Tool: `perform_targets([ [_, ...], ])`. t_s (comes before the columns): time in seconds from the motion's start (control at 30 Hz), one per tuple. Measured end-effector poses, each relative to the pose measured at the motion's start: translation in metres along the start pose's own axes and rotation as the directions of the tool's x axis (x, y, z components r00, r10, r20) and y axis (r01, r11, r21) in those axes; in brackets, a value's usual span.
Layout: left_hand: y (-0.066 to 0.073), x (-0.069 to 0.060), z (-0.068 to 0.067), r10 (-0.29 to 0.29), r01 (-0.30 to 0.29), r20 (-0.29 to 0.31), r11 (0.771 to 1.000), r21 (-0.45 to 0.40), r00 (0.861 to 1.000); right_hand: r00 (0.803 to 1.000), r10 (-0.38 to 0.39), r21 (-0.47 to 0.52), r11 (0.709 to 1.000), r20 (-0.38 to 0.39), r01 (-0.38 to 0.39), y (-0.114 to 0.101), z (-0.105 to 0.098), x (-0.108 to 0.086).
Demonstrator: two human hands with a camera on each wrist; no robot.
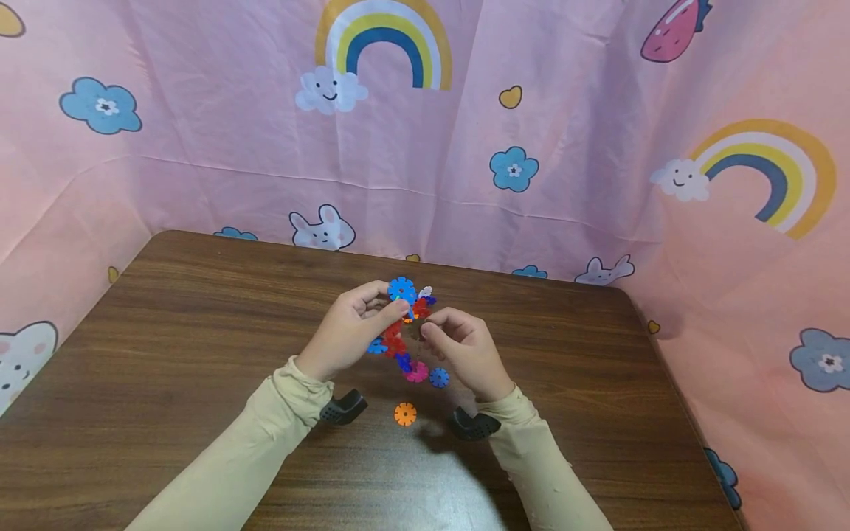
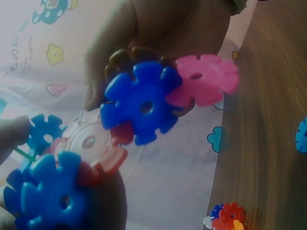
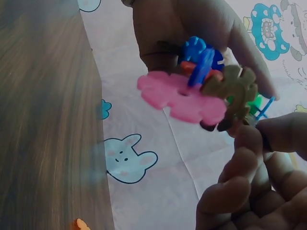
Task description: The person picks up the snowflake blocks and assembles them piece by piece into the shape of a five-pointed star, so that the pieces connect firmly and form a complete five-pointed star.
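While we look down from the head view, the left hand (image 1: 339,324) grips a set of linked discs (image 1: 393,345) up off the brown counter (image 1: 166,369), its thumb laid against the top blue disc (image 1: 401,286), perhaps because holding that end leaves the rest easy to reach. The right hand (image 1: 471,354) pinches the set from the other side, and we take this two-sided hold as a way to keep light plastic from twisting. Below, an orange disc (image 1: 405,414) lies flat between the wrists and a loose blue disc (image 1: 439,378) shows near the right hand, both probably placed close for convenience. From the left wrist, we see a dark blue disc (image 2: 144,88) slotted between a brown disc (image 2: 124,57) and a pink disc (image 2: 211,76), the notches likely doing the holding there; a small cluster (image 2: 228,215) appears to lie on the counter, apart from the held set. From the right wrist, we find the right thumb and forefinger meeting just beside the brown disc, presumably a fingertip grip to suit so small a part, though we cannot tell which piece is between them.
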State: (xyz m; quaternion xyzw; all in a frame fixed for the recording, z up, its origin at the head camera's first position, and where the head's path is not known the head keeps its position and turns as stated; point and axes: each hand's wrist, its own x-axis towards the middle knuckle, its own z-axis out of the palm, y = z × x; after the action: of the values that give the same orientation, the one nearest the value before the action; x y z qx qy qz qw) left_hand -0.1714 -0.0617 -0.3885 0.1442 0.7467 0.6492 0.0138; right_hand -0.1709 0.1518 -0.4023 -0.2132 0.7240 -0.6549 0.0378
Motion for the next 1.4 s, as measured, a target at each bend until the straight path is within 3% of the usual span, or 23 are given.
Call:
perform_targets([
  [0.3,0.0007,0.0001,-0.0006,-0.031,0.036,0.061,0.996,-0.081,0.998,0.997,-0.072,-0.021,0.997,-0.009,0.072,-0.0006,0.0007,-0.0006],
  [0.83,0.0016,-0.0025,0.0057,-0.066,0.069,0.024,0.992,-0.11,0.998,0.991,-0.119,-0.104,0.988,-0.054,0.113,-0.0004,0.0034,-0.002],
  [0.97,0.0011,-0.0018,0.0055,-0.035,0.037,0.02,0.994,-0.099,0.999,0.994,-0.09,-0.065,0.994,-0.055,0.087,-0.0004,0.0045,-0.001],
  [1.2,0.0015,-0.0007,0.0013,0.086,-0.086,0.042,0.996,-0.002,0.995,0.999,-0.007,0.02,1.0,-0.036,0.008,-0.0023,0.0045,0.001],
  [1.4,0.0013,-0.0001,0.0022,0.086,-0.087,0.025,0.995,0.04,0.996,0.999,-0.014,0.003,1.0,-0.049,0.014,-0.0008,0.0019,0.0018],
])
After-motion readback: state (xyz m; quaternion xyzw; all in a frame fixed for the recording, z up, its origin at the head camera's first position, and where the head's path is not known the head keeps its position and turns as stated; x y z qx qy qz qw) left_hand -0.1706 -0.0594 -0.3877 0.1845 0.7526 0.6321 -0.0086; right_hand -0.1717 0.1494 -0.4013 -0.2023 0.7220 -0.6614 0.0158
